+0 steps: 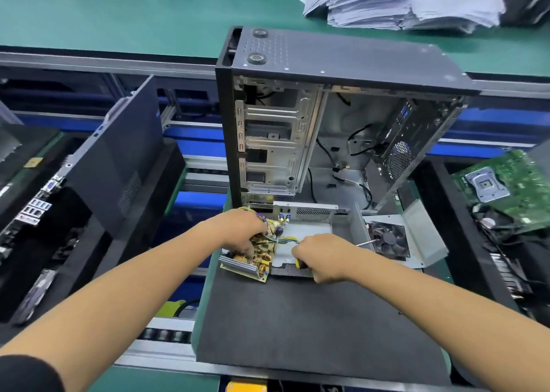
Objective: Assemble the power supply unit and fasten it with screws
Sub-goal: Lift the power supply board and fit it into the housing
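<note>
the board (256,257) sat half out of the left end of the shell (309,234), just in front of the case (327,118). the left hand (241,231) gripped its top among the wires (282,240), while the right hand (324,257) was clenched on a screwdriver (364,243). it looked light, stiff and fragile, best held by the edges or heatsink, not the components.

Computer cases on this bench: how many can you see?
2. One open case stands upright behind the hands, its inside bare. A closed case leans at the left. More may be hidden among the dark clutter at the edges.
</note>
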The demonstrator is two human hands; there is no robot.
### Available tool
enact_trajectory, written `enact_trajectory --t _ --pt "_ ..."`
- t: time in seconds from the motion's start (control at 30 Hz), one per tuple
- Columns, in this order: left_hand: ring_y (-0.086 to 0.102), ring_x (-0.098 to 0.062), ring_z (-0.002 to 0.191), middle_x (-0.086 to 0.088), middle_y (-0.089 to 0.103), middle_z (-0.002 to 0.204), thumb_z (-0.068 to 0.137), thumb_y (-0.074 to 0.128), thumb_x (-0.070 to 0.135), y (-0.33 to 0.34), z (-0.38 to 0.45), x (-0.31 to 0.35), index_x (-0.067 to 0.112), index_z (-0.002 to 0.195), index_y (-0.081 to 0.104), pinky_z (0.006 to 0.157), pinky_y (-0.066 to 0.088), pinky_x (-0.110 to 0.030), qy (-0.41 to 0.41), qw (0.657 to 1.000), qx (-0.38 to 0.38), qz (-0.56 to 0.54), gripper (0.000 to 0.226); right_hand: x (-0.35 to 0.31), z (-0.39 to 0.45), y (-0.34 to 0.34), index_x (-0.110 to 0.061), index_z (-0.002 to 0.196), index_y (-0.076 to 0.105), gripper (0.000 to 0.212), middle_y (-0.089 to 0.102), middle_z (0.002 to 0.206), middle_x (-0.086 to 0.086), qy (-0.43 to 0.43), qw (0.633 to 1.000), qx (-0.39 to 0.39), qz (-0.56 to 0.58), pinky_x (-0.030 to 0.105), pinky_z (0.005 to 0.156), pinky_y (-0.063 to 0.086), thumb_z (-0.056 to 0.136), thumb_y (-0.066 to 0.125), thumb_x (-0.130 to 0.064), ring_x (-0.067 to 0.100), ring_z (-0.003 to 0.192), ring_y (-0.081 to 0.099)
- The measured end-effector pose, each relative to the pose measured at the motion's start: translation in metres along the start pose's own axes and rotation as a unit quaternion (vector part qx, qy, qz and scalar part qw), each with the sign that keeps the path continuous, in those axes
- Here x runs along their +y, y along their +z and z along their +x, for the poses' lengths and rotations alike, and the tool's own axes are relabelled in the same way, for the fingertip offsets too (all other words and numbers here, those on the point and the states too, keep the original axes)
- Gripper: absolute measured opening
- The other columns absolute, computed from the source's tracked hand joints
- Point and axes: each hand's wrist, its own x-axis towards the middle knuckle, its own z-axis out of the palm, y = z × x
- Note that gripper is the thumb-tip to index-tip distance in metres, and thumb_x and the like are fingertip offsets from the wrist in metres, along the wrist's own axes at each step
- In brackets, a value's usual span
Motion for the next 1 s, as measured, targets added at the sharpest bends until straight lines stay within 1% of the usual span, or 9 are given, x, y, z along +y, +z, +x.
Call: enact_trajectory --t 0.1,0.2,0.37,0.43,0.5,0.63,0.8,0.9,1.0 --pt "0.054 -0.023 0.090 -0.005 0.060 0.101 0.087 0.066 0.027 -0.001 -0.002 0.006 0.017 0.091 0.049 0.074 0.046 -0.037 0.008 1.000 0.004 0.007 0.020 -0.004 0.000 0.001 -0.012 0.108 0.062 0.028 0.062 0.107 0.013 0.006 1.000 -0.003 -0.007 0.032 0.067 0.044 0.080 0.059 -0.007 0.034 0.093 0.062" --pt "0.055 -0.025 0.090 -0.005 0.057 0.096 0.090 0.063 0.025 -0.012 -0.006 0.004 0.019 0.087 0.042 0.077 0.048 -0.041 0.010 1.000 0.015 -0.002 0.022 -0.005 0.001 0.002 -0.010 0.105 0.063 0.027 0.064 0.104 0.013 0.010 1.000 -0.003 -0.002 0.031 0.065 0.045 0.078 0.059 -0.006 0.034 0.090 0.063" --pt "0.050 -0.020 0.085 0.001 0.054 0.090 0.088 0.065 0.038 -0.020 -0.009 0.003 0.022 0.089 0.045 0.075 0.041 -0.034 0.025 0.999 0.009 -0.024 0.027 -0.001 -0.002 0.006 -0.019 0.107 0.065 0.035 0.063 0.108 0.008 -0.004 0.998 -0.019 0.059 0.027 0.064 0.040 0.079 0.053 -0.003 0.031 0.094 0.062" --pt "0.050 -0.020 0.085 0.002 0.055 0.089 0.083 0.063 0.060 -0.014 -0.009 0.006 0.019 0.089 0.047 0.080 0.037 -0.034 0.037 0.999 -0.019 -0.002 0.044 0.001 -0.005 0.009 -0.019 0.106 0.065 0.034 0.062 0.110 0.007 -0.008 0.996 -0.022 0.081 0.026 0.064 0.038 0.079 0.053 -0.002 0.030 0.095 0.061" --pt "0.051 -0.020 0.095 0.002 0.055 0.098 0.069 0.064 0.075 -0.006 -0.010 0.008 0.016 0.095 0.050 0.086 0.031 -0.035 0.046 0.997 -0.065 0.006 0.066 0.002 -0.006 0.012 -0.019 0.105 0.065 0.035 0.062 0.110 0.007 -0.009 0.996 -0.021 0.088 0.028 0.064 0.040 0.078 0.053 -0.001 0.030 0.094 0.061" --pt "0.042 -0.016 0.105 0.004 0.046 0.112 0.052 0.079 0.071 0.000 -0.018 0.009 0.016 0.115 0.046 0.092 0.028 -0.037 0.055 0.993 -0.102 0.028 0.090 0.003 -0.005 0.014 -0.018 0.105 0.065 0.036 0.062 0.110 0.007 -0.007 0.996 -0.016 0.091 0.027 0.063 0.038 0.077 0.052 0.000 0.030 0.093 0.061" --pt "0.044 -0.019 0.105 -0.001 0.053 0.112 0.066 0.077 0.057 0.010 -0.019 0.013 0.018 0.113 0.050 0.096 0.026 -0.038 0.058 0.992 -0.046 0.106 0.067 0.005 -0.005 0.012 -0.019 0.099 0.064 0.033 0.064 0.109 0.006 -0.012 0.994 -0.016 0.107 0.026 0.061 0.035 0.077 0.052 0.001 0.030 0.092 0.060" --pt "0.043 -0.020 0.101 -0.004 0.056 0.108 0.070 0.073 0.053 0.011 -0.019 0.014 0.018 0.109 0.050 0.094 0.028 -0.038 0.060 0.989 -0.040 0.129 0.057 0.006 -0.007 0.008 -0.027 0.083 0.050 0.028 0.063 0.104 0.006 -0.016 0.993 -0.012 0.113 0.025 0.050 0.028 0.077 0.052 0.000 0.026 0.077 0.051" --pt "0.035 -0.017 0.090 -0.005 0.056 0.106 0.071 0.074 0.048 0.005 -0.018 0.014 0.020 0.101 0.049 0.085 0.025 -0.032 0.055 0.989 -0.059 0.120 0.048 0.005 -0.009 0.009 -0.028 0.082 0.047 0.029 0.062 0.100 0.006 -0.015 0.993 -0.005 0.119 0.023 0.047 0.024 0.077 0.053 0.000 0.023 0.073 0.045"
